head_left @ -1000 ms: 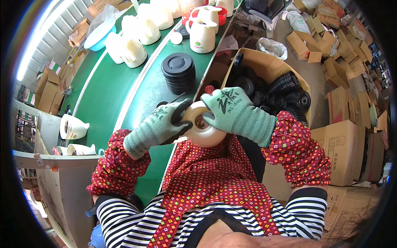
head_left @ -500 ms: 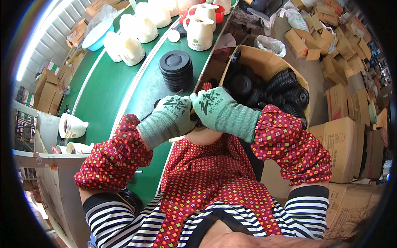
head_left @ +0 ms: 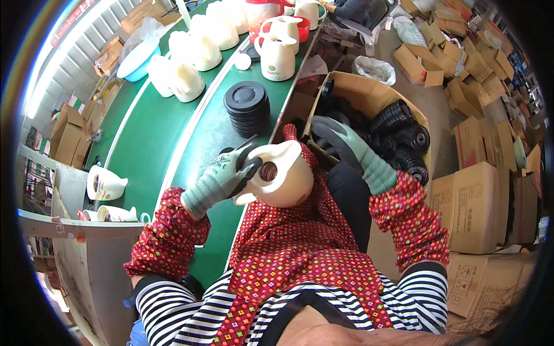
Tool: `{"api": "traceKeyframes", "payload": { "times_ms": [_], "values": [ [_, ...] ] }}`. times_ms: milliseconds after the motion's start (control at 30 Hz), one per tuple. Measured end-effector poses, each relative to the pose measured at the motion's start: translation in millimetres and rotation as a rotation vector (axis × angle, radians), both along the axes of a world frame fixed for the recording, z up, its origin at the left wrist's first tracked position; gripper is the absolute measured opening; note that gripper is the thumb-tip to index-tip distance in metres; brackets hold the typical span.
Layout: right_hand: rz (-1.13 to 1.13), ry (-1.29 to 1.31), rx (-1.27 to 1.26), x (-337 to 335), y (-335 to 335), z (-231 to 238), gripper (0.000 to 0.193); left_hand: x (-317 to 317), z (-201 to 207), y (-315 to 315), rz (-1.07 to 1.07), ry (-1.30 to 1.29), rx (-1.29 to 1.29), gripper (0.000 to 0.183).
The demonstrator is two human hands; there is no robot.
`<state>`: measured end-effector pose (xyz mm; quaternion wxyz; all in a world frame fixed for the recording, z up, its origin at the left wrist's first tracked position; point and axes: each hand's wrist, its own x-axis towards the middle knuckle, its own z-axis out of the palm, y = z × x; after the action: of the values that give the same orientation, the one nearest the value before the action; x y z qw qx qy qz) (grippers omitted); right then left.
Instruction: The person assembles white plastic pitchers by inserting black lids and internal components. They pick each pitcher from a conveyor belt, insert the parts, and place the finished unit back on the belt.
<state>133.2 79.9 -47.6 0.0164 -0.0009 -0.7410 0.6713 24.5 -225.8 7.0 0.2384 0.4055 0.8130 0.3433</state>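
Note:
A cream-white jug body (head_left: 297, 181) with a spout and a round opening rests tilted against my apron. My left hand (head_left: 222, 173), in a green glove with dark fingers, grips its rim beside the opening. A thin dark stick (head_left: 247, 142) pokes out by the left fingers; its kind is unclear. My right hand (head_left: 349, 144), gloved alike, is apart from the jug, near the edge of the cardboard box (head_left: 369, 86). Its fingers are stretched out with nothing seen in them. A stack of black round lids (head_left: 247, 101) stands on the green conveyor belt ahead.
Several white jugs (head_left: 277, 57) stand along the far belt (head_left: 144, 138). Black parts (head_left: 398, 130) fill the box at my right. Two white jug pieces (head_left: 107, 184) lie at the left by a metal ledge (head_left: 81, 228). Cartons (head_left: 470, 205) pile up on the right; another person (head_left: 352, 11) sits beyond.
My right hand has let go and moved right, away from the left hand. The jug has come up and its opening now shows, with the left hand still on it.

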Motion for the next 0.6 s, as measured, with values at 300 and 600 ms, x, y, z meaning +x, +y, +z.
{"api": "traceKeyframes", "payload": {
  "times_ms": [300,600],
  "values": [
    [-0.318,-0.24,-0.786,36.0,-29.5,-59.4,0.054,60.6,-27.1,-1.5,0.105,0.159,0.332,0.059],
    [-0.488,0.237,0.005,47.8,41.6,-75.1,0.013,-53.2,-153.4,-34.0,0.326,0.575,-0.422,0.108]
  ]
}}
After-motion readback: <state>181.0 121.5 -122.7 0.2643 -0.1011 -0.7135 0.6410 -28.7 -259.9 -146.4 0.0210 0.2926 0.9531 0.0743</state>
